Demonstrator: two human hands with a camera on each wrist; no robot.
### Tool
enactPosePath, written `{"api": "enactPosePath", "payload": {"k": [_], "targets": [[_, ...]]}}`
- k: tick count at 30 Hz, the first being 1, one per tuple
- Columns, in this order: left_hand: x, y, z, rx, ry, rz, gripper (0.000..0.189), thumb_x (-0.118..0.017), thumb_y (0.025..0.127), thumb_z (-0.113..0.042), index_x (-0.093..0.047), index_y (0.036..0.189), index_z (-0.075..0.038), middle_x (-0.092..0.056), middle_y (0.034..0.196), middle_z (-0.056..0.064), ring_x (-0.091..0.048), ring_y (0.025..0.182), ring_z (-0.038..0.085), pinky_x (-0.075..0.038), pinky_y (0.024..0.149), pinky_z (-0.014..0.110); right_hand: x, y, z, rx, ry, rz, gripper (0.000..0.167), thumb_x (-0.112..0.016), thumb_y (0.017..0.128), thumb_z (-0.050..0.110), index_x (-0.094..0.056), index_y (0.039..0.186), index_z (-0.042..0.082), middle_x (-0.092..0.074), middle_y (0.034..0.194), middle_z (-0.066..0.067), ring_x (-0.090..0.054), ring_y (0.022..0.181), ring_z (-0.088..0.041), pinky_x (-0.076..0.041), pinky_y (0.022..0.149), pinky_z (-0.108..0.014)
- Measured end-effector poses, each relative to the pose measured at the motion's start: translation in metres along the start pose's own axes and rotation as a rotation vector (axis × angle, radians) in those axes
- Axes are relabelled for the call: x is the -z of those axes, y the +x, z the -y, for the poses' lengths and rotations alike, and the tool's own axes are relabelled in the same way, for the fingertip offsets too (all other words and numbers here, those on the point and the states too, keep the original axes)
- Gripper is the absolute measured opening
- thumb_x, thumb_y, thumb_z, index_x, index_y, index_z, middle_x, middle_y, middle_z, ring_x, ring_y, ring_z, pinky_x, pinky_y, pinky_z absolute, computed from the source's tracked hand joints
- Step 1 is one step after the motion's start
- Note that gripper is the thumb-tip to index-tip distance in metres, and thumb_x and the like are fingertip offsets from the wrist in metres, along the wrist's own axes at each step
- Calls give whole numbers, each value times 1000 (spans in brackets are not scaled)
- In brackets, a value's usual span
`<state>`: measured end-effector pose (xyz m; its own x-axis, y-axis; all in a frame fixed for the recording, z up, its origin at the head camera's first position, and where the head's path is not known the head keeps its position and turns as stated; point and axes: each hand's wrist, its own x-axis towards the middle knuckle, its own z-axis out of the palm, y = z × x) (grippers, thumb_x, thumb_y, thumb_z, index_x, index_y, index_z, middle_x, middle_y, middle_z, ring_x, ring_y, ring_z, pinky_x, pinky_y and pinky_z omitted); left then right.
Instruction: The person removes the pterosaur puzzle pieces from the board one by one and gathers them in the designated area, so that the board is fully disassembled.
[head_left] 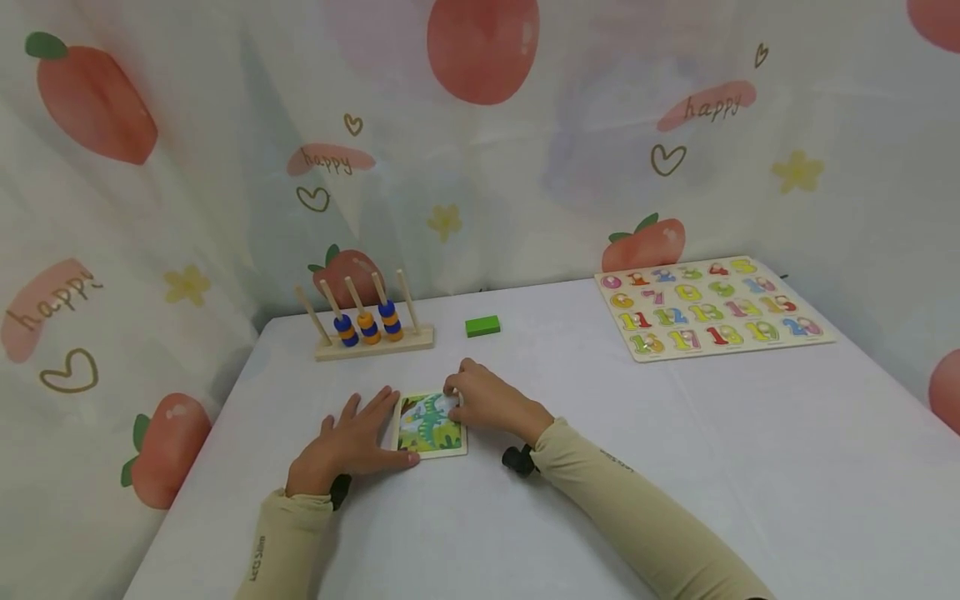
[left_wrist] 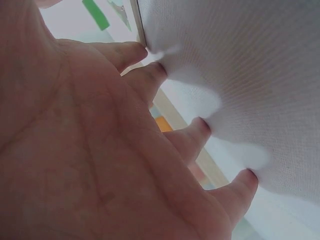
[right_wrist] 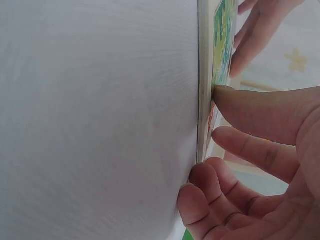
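My left hand (head_left: 351,444): fingers spread, unclenched, against picture puzzle (head_left: 431,431), presumably steadying it. My right hand (head_left: 497,401): bent fingers touch it; pinch, can't tell.

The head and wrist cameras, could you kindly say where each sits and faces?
Head: worn there, facing forward and down; left hand, right hand, sleeves, dinosaur board show.
Left wrist: worn there, looking past the palm to fingertips at the white tabletop.
Right wrist: worn there, facing thumb and fingers at the board's edge.
Head and right wrist share the board and both hands.
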<state>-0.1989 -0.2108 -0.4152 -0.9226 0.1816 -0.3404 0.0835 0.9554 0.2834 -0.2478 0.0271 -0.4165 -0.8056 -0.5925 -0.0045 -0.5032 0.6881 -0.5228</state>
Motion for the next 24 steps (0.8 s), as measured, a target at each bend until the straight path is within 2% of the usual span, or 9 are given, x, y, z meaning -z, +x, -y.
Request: {"api": "enactPosePath", "payload": {"k": [8, 14, 20, 24], "targets": [[0, 1, 1, 1, 2, 0, 117, -82, 82, -68, -27, 172, -16, -19, 178, 10, -8, 159, 54, -9, 117, 82, -3, 3, 1, -10, 29, -16, 29, -81, 96, 8, -76, 122, -4, -58, 115, -14, -55, 98, -21, -54, 90, -38], [-4, 5, 6, -4, -19, -3, 118, -82, 82, -69, -27, 172, -16, -17, 179, 8, -4, 160, 52, -4, 118, 81, -5, 7, -1, -43, 62, 2, 28, -82, 97, 9, -71, 120, 0, -53, 114, -12, -54, 98, -21, -53, 89, -37], [2, 1, 0, 2, -9, 13, 116, -83, 84, -66, -27, 172, -15, -17, 178, 10, -6, 160, 53, -7, 118, 81, -6, 8, -4, -46, 88, 15, 30, -80, 98, 10, -64, 122, 4, -51, 114, -9, -54, 99, -20, -52, 89, -36], [2, 0, -1, 3, -4, 8, 115, -83, 84, -66, -28, 171, -15, -19, 178, 10, -7, 159, 55, -8, 117, 82, -5, 7, -4, -36, 80, 19, 28, -79, 98, 10, -65, 122, 3, -53, 111, -7, -53, 98, -20, -52, 89, -37]]}}
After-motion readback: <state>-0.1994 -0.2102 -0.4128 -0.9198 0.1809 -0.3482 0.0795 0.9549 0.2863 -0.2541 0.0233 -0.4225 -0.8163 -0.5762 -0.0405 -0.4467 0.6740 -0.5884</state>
